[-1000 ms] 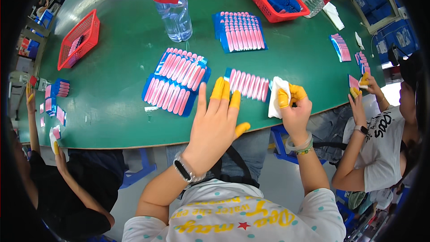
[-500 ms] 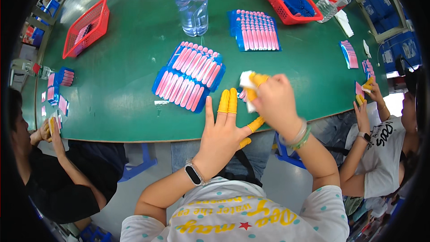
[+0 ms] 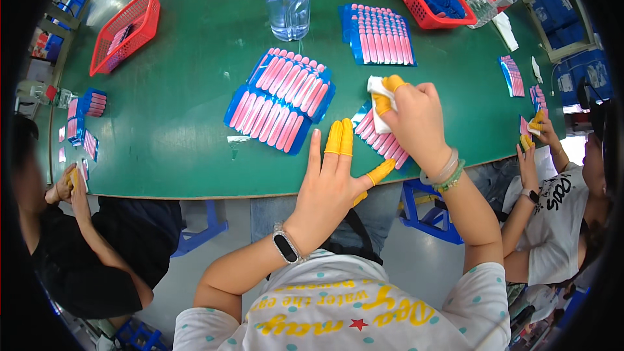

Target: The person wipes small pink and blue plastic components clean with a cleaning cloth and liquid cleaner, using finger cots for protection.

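A blue-backed sheet of pink, round-ended strips [image 3: 392,150] lies at the table's near edge in front of me. My right hand [image 3: 416,112], with yellow finger cots on some fingers, pinches a folded white cloth [image 3: 381,123] that rests against the upper part of this sheet. My left hand [image 3: 333,172] is spread open on its left side, also in yellow cots. Its thumb reaches to the sheet's lower left edge; whether it presses on it I cannot tell. Just beyond the left fingers, two overlapping blue sheets of pink strips [image 3: 266,120] lie on the table.
Farther off lies a stack of similar sheets [image 3: 383,39], near a red basket [image 3: 429,23] of blue material. A large water bottle [image 3: 288,10] stands mid-table on the green tabletop [image 3: 175,110]. Another red basket [image 3: 140,36] is at left. Co-workers sit on both sides, handling similar pieces.
My right hand has moved right with the cloth, and more of the pink-strip sheet shows under it. My left hand stays spread beside it. The whole view has shifted slightly.
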`<act>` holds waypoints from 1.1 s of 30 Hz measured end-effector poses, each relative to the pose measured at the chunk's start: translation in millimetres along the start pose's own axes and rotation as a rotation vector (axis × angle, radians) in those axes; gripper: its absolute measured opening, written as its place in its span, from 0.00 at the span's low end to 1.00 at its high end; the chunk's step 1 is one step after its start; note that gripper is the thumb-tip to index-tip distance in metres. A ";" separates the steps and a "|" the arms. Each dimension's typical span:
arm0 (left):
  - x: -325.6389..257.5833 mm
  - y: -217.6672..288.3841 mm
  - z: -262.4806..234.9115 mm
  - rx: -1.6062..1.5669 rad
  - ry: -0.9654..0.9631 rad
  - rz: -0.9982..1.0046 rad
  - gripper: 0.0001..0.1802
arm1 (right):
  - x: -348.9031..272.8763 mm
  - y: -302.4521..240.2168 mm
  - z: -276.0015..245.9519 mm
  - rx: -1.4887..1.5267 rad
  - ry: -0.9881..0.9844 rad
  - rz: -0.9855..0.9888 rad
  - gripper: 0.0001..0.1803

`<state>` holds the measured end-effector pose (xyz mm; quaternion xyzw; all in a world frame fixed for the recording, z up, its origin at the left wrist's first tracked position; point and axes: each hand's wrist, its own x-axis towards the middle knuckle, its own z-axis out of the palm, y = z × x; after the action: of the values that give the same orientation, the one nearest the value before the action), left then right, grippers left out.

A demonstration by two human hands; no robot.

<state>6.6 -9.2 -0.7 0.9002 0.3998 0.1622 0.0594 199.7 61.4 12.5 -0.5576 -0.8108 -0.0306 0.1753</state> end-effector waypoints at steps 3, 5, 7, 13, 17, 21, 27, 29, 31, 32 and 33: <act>-0.8 -1.9 2.5 0.004 -0.001 0.001 0.30 | -8.7 -18.4 -5.9 -0.064 0.019 0.002 0.18; -2.2 -1.7 2.3 0.023 -0.030 0.013 0.32 | -23.7 -29.3 -8.8 0.108 -0.036 -0.183 0.12; -2.7 -3.4 -0.8 0.029 -0.081 0.021 0.35 | -21.1 -4.3 -8.0 0.068 -0.007 -0.191 0.13; 2.4 -5.5 -0.6 -0.036 -0.008 0.087 0.34 | -14.9 13.6 -9.7 0.019 0.082 -0.004 0.12; 0.0 -8.1 5.0 0.007 -0.042 0.097 0.32 | -22.4 -10.4 -11.5 -0.044 0.092 -0.044 0.11; 3.1 -4.1 4.0 -0.008 0.016 0.086 0.24 | -26.7 0.1 -14.7 0.076 0.061 -0.149 0.09; 3.7 -3.6 1.9 0.007 -0.025 0.081 0.24 | -34.7 -15.9 -10.9 0.064 0.061 -0.185 0.09; 1.9 -5.0 0.5 0.053 -0.058 0.088 0.25 | -33.4 -16.9 -13.9 0.079 0.071 -0.122 0.10; 3.0 -3.9 -4.0 -0.013 0.002 0.079 0.26 | -28.5 9.0 -18.6 -0.031 0.155 0.032 0.10; 3.0 -3.1 -2.4 -0.014 0.005 0.078 0.26 | -29.8 16.6 -19.8 -0.098 0.145 0.062 0.11; 1.9 -2.2 0.4 0.008 -0.013 0.067 0.29 | -30.7 19.3 -18.7 -0.100 0.145 0.059 0.11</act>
<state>6.4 -6.3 -1.2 0.9143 0.3697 0.1568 0.0531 231.8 36.7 17.4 -0.5857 -0.7767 -0.1063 0.2062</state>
